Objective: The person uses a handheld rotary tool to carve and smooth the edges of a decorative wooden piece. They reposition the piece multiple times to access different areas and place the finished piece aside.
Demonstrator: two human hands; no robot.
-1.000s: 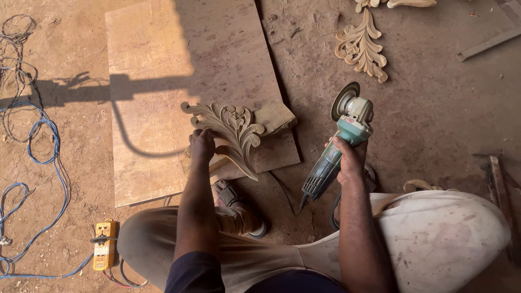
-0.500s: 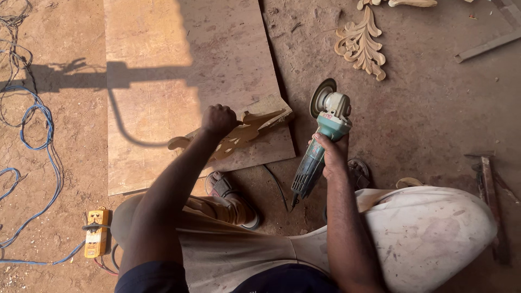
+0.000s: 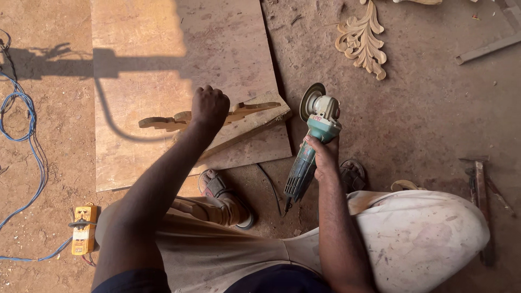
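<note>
Carved wooden ornament (image 3: pixel 247 111) in left hand (image 3: pixel 210 107), edge-on.

carving (image 3: pixel 247 111): pale matt wood | grinder (image 3: pixel 313 142): teal plastic, metal disc | board (image 3: pixel 163 65): dusty plywood

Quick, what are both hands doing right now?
Left hand: closed around the carved wooden piece, which it holds on edge.
Right hand: closed on the angle grinder.
</note>
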